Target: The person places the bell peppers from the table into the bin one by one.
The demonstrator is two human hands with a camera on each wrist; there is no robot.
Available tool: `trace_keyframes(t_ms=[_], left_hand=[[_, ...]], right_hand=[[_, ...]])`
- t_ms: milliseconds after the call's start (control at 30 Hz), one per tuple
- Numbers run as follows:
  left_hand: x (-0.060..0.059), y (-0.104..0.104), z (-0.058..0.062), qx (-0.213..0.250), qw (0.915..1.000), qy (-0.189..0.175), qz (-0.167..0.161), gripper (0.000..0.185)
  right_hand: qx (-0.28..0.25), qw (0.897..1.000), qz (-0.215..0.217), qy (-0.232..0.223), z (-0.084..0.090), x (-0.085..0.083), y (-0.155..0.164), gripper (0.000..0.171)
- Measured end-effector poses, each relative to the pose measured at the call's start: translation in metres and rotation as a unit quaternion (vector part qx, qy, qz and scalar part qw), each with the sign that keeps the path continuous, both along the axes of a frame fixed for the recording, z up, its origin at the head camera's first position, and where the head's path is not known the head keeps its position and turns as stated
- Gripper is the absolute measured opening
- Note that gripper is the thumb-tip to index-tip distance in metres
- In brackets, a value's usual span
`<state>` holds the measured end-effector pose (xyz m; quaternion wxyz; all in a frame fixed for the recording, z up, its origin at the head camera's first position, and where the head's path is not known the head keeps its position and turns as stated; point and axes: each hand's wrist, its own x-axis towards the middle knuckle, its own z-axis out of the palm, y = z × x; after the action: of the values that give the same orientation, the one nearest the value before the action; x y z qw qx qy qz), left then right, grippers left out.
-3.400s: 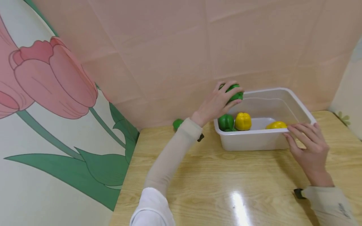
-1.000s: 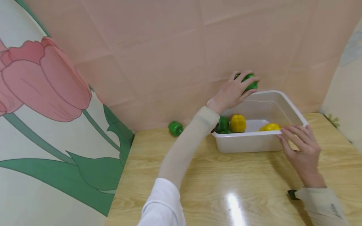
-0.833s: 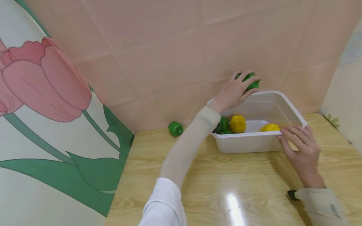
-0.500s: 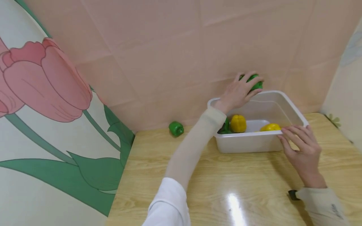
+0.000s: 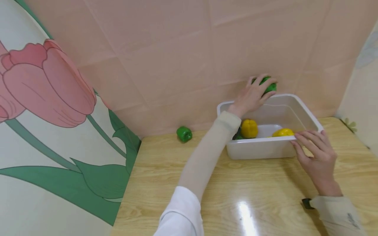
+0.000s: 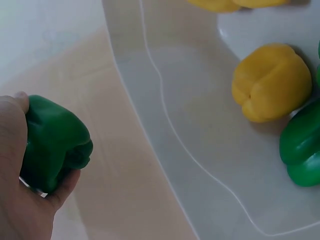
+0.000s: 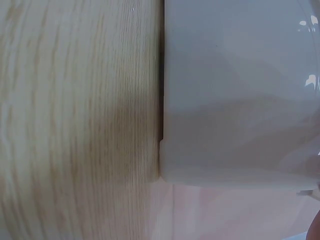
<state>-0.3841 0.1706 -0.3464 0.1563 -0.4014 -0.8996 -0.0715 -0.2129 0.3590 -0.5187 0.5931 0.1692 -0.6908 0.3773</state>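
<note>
Our left hand [image 5: 251, 96], fingers curled round a green pepper [image 5: 269, 86], has carried it further across, now above the white tub's [image 5: 260, 149] far rim. Our right hand [image 5: 317, 154] keeps straight fingers on the near right corner, steadying the tub at the tabletop's [image 5: 206, 196] back edge.

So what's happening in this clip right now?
A person's left hand grips a green pepper in the air above the back edge of a white plastic tub on a wooden table. The right hand rests its fingers on the tub's near rim. Inside the tub lie two yellow peppers and at least one green one, mostly hidden by the left arm. Another green pepper sits on the table by the wall, left of the tub.
</note>
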Motion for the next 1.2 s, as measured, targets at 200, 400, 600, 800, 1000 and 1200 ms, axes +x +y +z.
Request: trace_keyframes(t_ms=[200,400,600,800,1000,1200], left_hand=[[0.002,0.006,0.000,-0.003,1.0000,0.001,-0.008,0.053],[0.006,0.010,0.003,-0.014,0.9997,0.018,-0.003,0.058],[0.010,0.013,0.007,-0.031,0.9981,0.053,0.012,0.062],[0.012,0.012,0.008,-0.018,0.9996,0.018,0.014,0.062],[0.012,0.009,0.009,-0.009,0.9997,-0.005,0.021,0.060],[0.014,0.006,0.008,-0.007,0.9996,-0.018,0.020,0.058]], right_hand=[[-0.001,1.000,-0.001,-0.002,0.000,0.001,0.000,0.027],[0.000,1.000,0.000,-0.005,0.000,0.001,-0.001,0.027],[0.005,1.000,-0.001,-0.011,0.000,0.002,-0.001,0.027],[0.006,1.000,-0.002,-0.013,-0.001,0.002,-0.002,0.028],[-0.002,1.000,0.001,-0.009,0.000,0.000,-0.002,0.026],[-0.002,1.000,0.001,-0.009,0.000,0.000,-0.002,0.026]])
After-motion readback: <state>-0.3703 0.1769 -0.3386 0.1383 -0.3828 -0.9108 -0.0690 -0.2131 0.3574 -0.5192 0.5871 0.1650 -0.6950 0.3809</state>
